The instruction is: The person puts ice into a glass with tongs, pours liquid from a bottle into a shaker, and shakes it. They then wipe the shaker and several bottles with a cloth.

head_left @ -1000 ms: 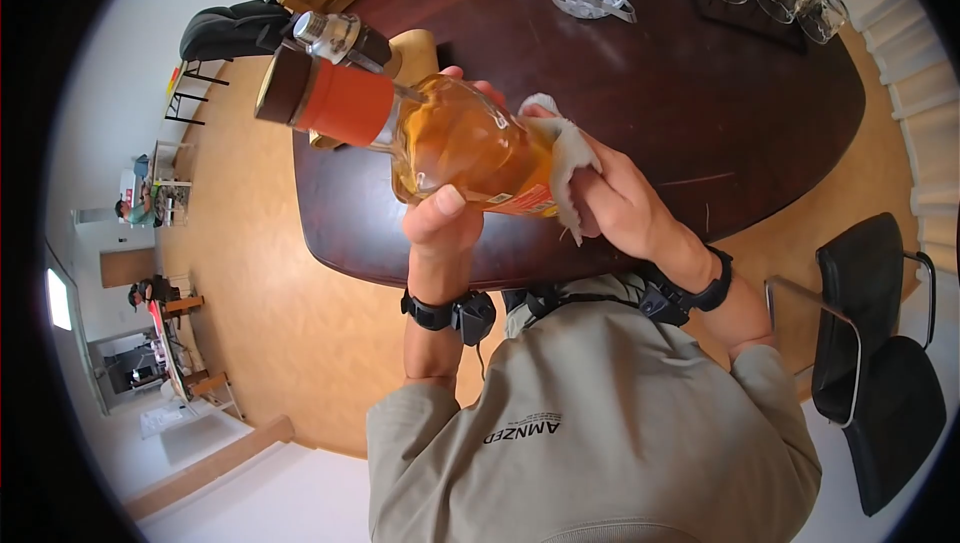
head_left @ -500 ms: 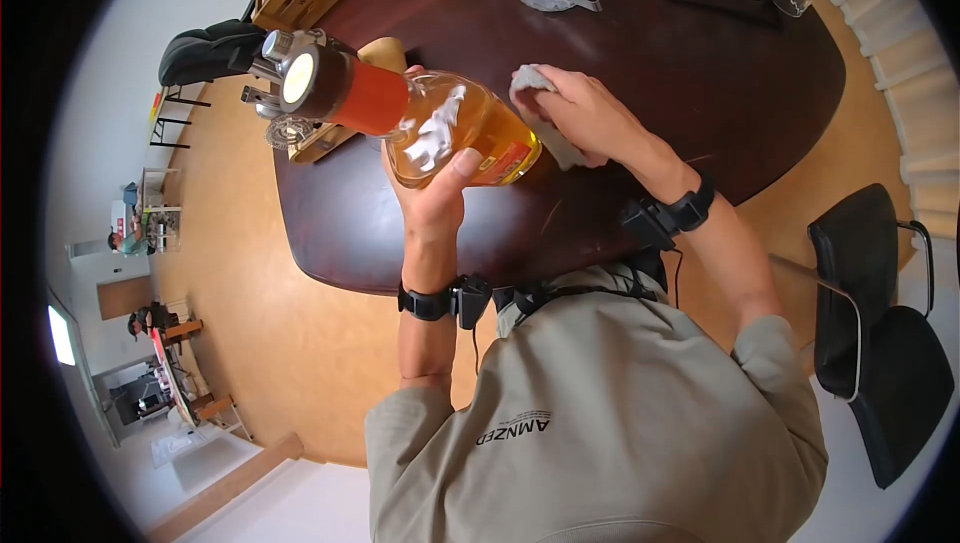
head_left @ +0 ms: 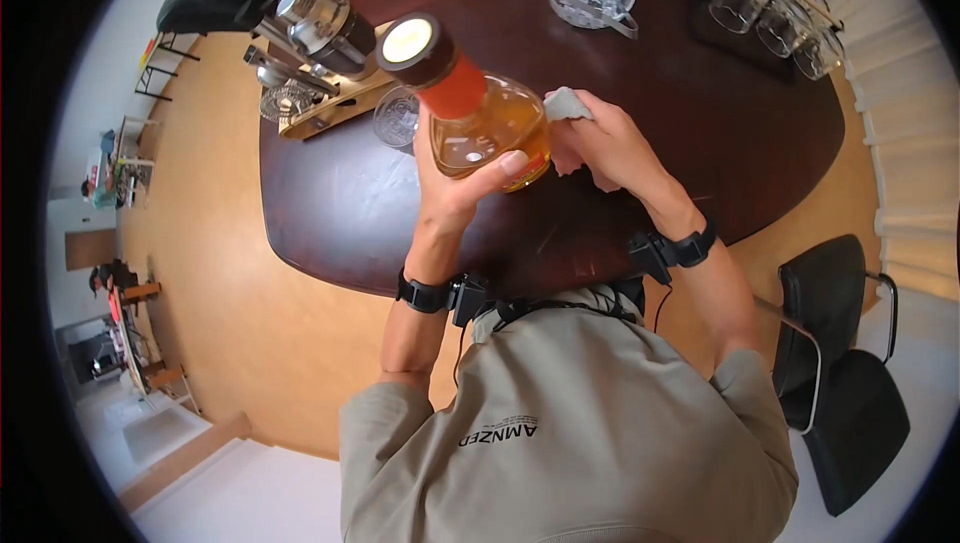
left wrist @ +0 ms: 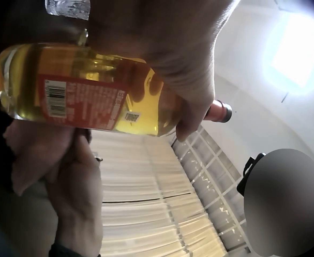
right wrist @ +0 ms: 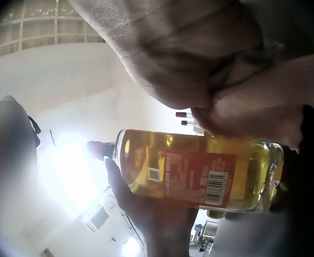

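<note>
Left hand [head_left: 450, 185] grips glass bottle [head_left: 508, 121]; cloth [head_left: 567, 105] crumpled.

Left grip [head_left: 452, 188] holding, thumb [head_left: 500, 174] extended; right grip [head_left: 618, 146] near it, also holding; left arm [head_left: 412, 338] and right arm [head_left: 712, 288] angled forward.

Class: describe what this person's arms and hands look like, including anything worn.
The left hand and right hand are gloveless. Each arm wears a black wrist strap carrying a boxy black camera, with a thin dark cable. The short sleeves are plain greyish khaki.
</note>
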`<control>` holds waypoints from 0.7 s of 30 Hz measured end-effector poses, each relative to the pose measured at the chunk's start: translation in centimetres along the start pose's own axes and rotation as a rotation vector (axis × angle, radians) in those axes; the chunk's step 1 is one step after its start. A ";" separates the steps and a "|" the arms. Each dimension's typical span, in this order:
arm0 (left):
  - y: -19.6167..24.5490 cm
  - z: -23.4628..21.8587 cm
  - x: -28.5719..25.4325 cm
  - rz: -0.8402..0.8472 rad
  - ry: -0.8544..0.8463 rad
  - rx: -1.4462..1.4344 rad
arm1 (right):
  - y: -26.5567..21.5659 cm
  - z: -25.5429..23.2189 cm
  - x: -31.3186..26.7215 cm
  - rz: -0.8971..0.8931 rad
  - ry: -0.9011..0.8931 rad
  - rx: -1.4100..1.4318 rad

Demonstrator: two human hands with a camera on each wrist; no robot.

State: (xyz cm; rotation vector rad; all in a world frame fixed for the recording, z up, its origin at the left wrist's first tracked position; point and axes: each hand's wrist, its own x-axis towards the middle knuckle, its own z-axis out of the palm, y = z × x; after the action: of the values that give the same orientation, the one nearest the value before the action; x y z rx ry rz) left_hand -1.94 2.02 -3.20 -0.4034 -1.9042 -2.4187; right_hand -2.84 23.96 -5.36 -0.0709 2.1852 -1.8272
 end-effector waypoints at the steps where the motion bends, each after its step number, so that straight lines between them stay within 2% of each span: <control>1: 0.2 0.0 0.1 0.002 0.018 0.000 | 0.2 0.1 0.2 -0.036 0.040 0.096; 3: 0.9 0.2 0.5 0.010 -0.007 -0.018 | 0.3 -0.6 0.2 -0.067 -0.010 0.167; 5: 0.6 -0.2 0.6 0.017 -0.009 -0.053 | 0.0 -1.1 0.5 -0.191 0.150 0.330; 7: 0.5 -0.3 0.6 0.025 -0.048 -0.035 | -0.3 -2.2 0.3 -0.226 0.148 0.530; 9: 0.8 -0.3 0.6 -0.006 -0.042 -0.067 | -3.1 -2.2 -1.0 -0.173 0.255 0.495; 12: 1.0 -0.1 0.5 -0.030 -0.071 -0.004 | -4.6 -1.4 -1.5 -0.217 0.259 0.622; 15: 1.3 0.0 0.7 0.001 -0.101 0.001 | -6.2 0.7 -2.2 -0.302 0.213 0.565; 16: 1.2 -0.2 0.6 -0.002 -0.103 0.063 | -6.4 0.6 -2.4 -0.313 0.190 0.414; 17: 1.1 -0.3 0.5 0.007 -0.084 0.058 | -6.6 0.8 -2.9 -0.315 0.172 0.403; 19: 1.0 -0.1 0.5 0.005 -0.087 0.047 | -7.5 1.6 -4.0 -0.288 0.164 0.077; 20: 1.3 -0.1 0.5 0.027 -0.080 0.085 | -8.8 2.8 -4.3 -0.431 0.143 0.045; 21: 1.2 -0.1 0.4 0.039 -0.059 0.077 | -9.0 3.3 -5.0 -0.367 0.132 -0.023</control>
State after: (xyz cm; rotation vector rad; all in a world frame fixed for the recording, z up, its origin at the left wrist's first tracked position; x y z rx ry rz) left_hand -2.13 1.68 -1.97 -0.5081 -1.9854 -2.3261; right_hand 1.42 20.16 3.80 -0.3911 2.4128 -2.0464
